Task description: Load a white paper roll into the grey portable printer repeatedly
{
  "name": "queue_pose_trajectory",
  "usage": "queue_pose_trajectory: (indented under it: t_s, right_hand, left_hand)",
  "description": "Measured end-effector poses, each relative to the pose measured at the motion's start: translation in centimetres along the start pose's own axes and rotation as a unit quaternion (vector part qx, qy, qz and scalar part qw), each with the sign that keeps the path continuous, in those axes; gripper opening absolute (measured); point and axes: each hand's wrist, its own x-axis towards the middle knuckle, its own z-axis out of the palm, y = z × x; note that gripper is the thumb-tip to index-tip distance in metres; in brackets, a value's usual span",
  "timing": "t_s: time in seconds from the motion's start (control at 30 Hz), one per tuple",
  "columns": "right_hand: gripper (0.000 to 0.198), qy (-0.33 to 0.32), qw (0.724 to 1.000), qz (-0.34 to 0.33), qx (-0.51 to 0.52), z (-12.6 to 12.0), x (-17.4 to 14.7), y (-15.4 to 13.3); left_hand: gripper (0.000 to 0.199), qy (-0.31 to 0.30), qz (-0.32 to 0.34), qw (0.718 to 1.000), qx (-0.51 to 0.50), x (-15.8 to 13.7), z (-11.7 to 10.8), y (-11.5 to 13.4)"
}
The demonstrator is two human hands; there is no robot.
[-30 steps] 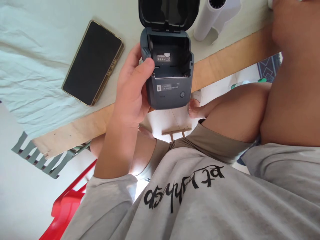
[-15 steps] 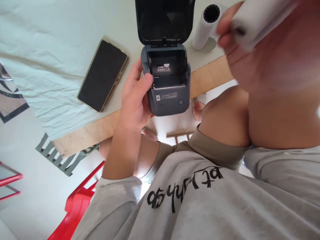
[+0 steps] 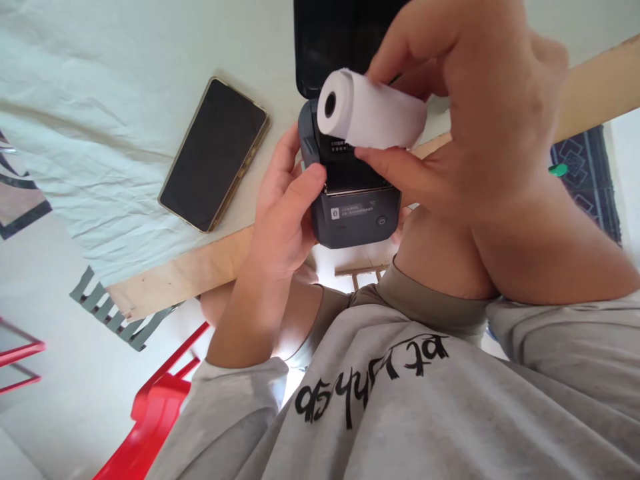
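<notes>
My left hand (image 3: 287, 200) is closed around the left side of a dark portable label printer (image 3: 357, 217), thumb on its rim. The printer's black lid (image 3: 345, 47) stands open, tilted away from me. Just above the uncovered paper bay is a white paper roll (image 3: 385, 113), pinched between the thumb and fingers of my right hand (image 3: 450, 113). The roll lies on its side, its dark core hole facing left. Part of the bay and the lid's right side are hidden behind the roll and my right hand.
A phone (image 3: 215, 153) lies on the pale cloth (image 3: 100, 133) left of the printer. The table's wooden edge (image 3: 185, 270) runs beneath my forearms. A red chair (image 3: 155, 407) and a grey-green slatted piece (image 3: 110, 310) are at lower left.
My right hand has brought the paper roll from the upper right to over the printer's bay. The printer, in my left hand, appears slightly further right and lower.
</notes>
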Motion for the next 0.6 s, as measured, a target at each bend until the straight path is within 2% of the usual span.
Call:
queue_pose_trajectory:
  t_s: [0.1,0.23,0.33,0.43,0.5,0.6]
  right_hand:
    - [0.022,0.041,0.989,-0.081,-0.12,-0.1,-0.4,-0.3]
    - [0.017,0.03,0.99,-0.089,-0.101,0.4,-0.3,0.1]
    - [0.013,0.033,0.988,-0.128,-0.085,0.7,-0.2,0.5]
    - [0.012,0.028,0.987,-0.124,-0.103,0.7,-0.4,0.5]
    - [0.014,0.02,0.988,-0.091,-0.127,0.6,-0.5,0.1]
    - [0.021,0.042,0.989,-0.076,-0.116,0.3,-0.7,-0.4]
  left_hand:
    - [0.034,0.008,-0.002,1.0,0.001,0.1,0.1,-0.1]
    - [0.036,0.025,-0.001,0.999,0.032,0.1,0.3,-0.1]
    - [0.035,0.024,0.003,0.999,0.037,0.0,0.4,-0.1]
    - [0.036,0.021,0.001,0.999,0.041,-0.1,0.5,0.1]
    - [0.034,0.019,-0.007,0.999,0.044,-0.1,0.5,0.2]
    - [0.032,0.015,-0.002,0.999,0.043,-0.1,0.4,0.1]
